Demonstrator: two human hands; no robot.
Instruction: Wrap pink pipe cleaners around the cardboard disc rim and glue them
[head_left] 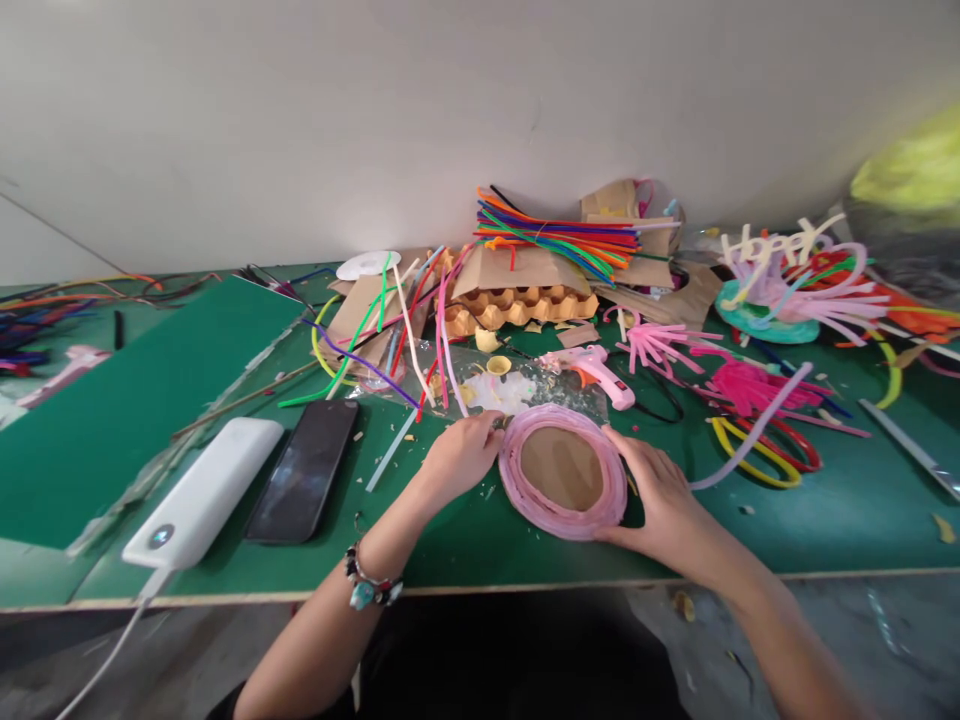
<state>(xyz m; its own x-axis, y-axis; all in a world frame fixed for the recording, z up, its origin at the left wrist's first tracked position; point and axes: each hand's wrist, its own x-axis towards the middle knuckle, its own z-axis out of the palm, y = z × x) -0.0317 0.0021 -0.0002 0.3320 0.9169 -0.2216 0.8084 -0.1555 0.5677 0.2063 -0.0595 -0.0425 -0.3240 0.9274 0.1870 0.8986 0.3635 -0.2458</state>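
A round coil of pink fuzzy pipe cleaner (562, 527) lies near the table's front edge, around a brown cardboard disc (561, 468) that shows in its middle. My left hand (463, 455) has its fingers curled together at the coil's upper left edge. On the other side, my right hand (658, 497) grips the right rim, with the thumb low and the fingers higher up. Just behind the coil rests a pink hot glue gun (589, 368). A pale lilac pipe cleaner (750, 440) lies to the right of my right hand.
A white power bank (206, 490) and black phone (304, 470) lie left, beside a green board (150, 410). Behind are an egg carton (517, 308) and bundled colourful pipe cleaners (555, 235). A pipe-cleaner decoration (780, 290) stands right. Scraps litter the green table (465, 555).
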